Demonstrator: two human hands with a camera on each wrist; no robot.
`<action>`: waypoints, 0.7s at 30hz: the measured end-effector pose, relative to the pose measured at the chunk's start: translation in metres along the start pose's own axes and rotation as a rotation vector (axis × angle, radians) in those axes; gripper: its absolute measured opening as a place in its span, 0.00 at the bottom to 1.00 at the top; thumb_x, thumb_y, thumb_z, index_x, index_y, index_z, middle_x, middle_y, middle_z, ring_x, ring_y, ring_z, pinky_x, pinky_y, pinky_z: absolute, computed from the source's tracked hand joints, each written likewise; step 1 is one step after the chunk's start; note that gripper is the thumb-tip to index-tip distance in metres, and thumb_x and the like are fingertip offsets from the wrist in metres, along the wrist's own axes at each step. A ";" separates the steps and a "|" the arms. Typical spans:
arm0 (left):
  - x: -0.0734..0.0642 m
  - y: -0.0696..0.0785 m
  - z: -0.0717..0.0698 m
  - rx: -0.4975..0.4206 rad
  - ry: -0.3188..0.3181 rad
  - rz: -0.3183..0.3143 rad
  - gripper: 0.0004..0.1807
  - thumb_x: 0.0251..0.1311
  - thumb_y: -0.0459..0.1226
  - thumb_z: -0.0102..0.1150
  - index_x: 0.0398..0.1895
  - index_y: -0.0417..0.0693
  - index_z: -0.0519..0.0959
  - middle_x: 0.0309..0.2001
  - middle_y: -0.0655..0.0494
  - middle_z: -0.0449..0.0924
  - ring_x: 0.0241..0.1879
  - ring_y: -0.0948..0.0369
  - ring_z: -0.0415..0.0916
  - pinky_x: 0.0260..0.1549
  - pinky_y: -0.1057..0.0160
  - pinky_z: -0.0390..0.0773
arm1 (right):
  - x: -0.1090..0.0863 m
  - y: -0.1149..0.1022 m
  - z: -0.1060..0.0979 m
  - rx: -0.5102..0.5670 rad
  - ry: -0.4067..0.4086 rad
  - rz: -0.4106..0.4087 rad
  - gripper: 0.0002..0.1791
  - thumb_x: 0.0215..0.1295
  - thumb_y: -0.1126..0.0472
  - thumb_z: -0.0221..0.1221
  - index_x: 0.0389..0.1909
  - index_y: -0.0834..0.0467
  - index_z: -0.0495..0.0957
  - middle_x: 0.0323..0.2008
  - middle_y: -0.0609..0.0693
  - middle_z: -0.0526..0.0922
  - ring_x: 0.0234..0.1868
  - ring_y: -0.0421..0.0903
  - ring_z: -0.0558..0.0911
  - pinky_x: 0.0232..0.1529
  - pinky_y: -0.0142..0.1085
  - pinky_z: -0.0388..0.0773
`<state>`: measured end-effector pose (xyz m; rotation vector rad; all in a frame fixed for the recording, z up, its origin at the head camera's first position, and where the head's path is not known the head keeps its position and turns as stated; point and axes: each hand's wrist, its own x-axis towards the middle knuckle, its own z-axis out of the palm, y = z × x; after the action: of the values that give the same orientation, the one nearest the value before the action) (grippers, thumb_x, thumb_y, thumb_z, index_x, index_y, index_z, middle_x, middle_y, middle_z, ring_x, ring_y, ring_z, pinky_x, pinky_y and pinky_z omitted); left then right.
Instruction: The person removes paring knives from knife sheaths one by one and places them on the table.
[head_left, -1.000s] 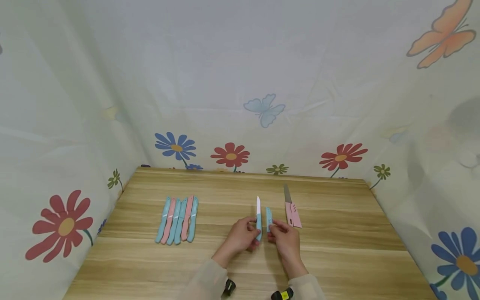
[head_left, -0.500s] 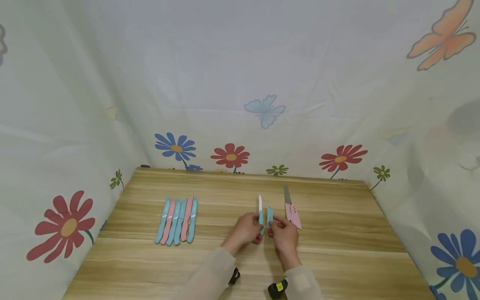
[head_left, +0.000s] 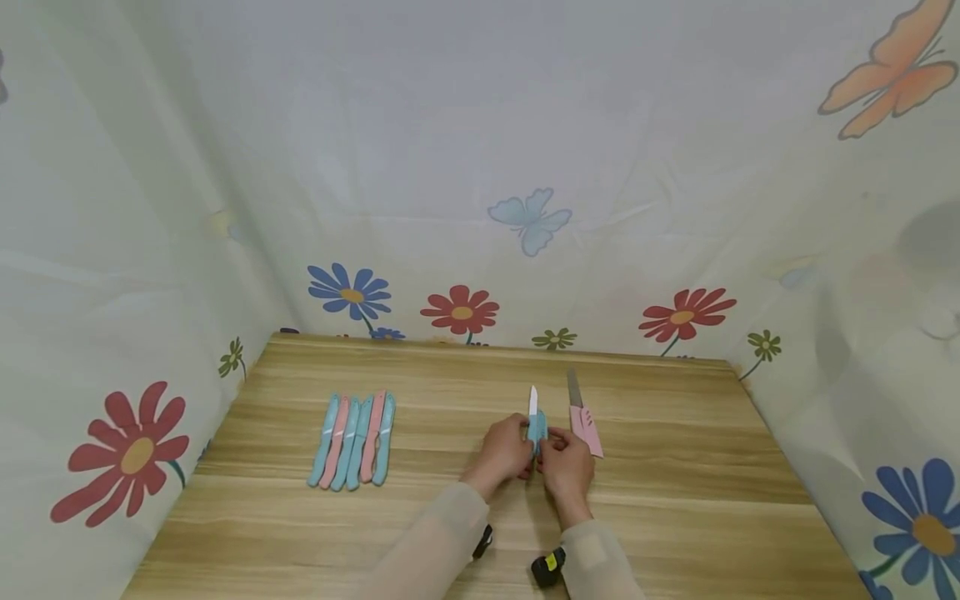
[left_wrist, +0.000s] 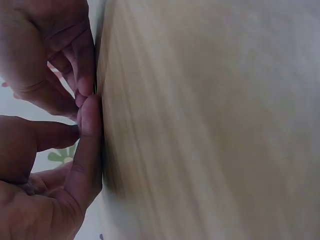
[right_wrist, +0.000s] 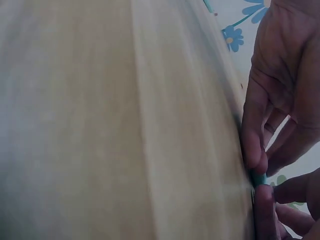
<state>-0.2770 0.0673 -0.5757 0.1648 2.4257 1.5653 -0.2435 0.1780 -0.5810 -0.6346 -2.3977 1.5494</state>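
Over the middle of the table, my left hand (head_left: pixel 506 450) pinches a small paring knife (head_left: pixel 533 402) by its light blue handle, its bare blade pointing away from me. My right hand (head_left: pixel 567 468) holds a light blue blade sheath (head_left: pixel 542 423) with dotted marks, upright beside the knife. Knife handle and sheath lie side by side and appear to touch. The fingertips of both hands nearly meet. Both wrist views show the fingers close together low over the wood, hiding most of the knife and sheath; a bit of blue sits between the fingertips in the right wrist view.
Just right of my right hand lie a pink-handled knife (head_left: pixel 574 390) with a grey blade and a pink sheath (head_left: pixel 590 433) against it. A row of several blue and pink sheathed knives (head_left: pixel 351 442) lies at the left on the wooden table (head_left: pixel 675 517). A flowered curtain surrounds the table.
My left hand has moved right and slightly away from me with the knife, closing the gap to the sheath. The right hand has stayed nearly in place with the sheath.
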 end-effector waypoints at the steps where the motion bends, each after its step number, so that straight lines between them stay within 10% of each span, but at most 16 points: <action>1: 0.001 0.000 0.000 0.002 -0.001 -0.003 0.23 0.66 0.25 0.57 0.65 0.35 0.74 0.23 0.50 0.79 0.13 0.62 0.78 0.13 0.63 0.82 | 0.001 0.000 0.001 -0.014 0.005 0.001 0.16 0.65 0.66 0.62 0.52 0.65 0.84 0.33 0.58 0.87 0.19 0.39 0.83 0.21 0.31 0.83; 8: 0.003 0.002 0.001 0.068 0.019 0.019 0.22 0.68 0.29 0.61 0.64 0.38 0.74 0.33 0.40 0.84 0.15 0.57 0.81 0.13 0.63 0.81 | 0.007 0.005 0.006 -0.147 0.048 -0.056 0.17 0.66 0.66 0.61 0.54 0.66 0.85 0.37 0.61 0.88 0.24 0.46 0.87 0.28 0.37 0.82; 15: 0.004 0.005 0.002 0.269 0.084 0.090 0.20 0.68 0.35 0.64 0.61 0.41 0.77 0.52 0.38 0.85 0.45 0.45 0.84 0.41 0.55 0.87 | 0.004 0.007 0.009 -0.265 0.067 -0.158 0.21 0.65 0.65 0.58 0.57 0.71 0.82 0.47 0.71 0.81 0.48 0.66 0.81 0.47 0.57 0.78; 21: 0.007 0.002 0.002 0.278 0.054 0.107 0.23 0.68 0.34 0.60 0.65 0.40 0.76 0.54 0.38 0.85 0.46 0.46 0.85 0.45 0.53 0.86 | 0.001 0.006 0.009 -0.288 0.060 -0.153 0.24 0.66 0.65 0.56 0.62 0.70 0.78 0.53 0.72 0.75 0.50 0.68 0.79 0.49 0.61 0.77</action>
<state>-0.2834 0.0713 -0.5753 0.3117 2.7096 1.2799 -0.2467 0.1728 -0.5901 -0.5260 -2.5785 1.1207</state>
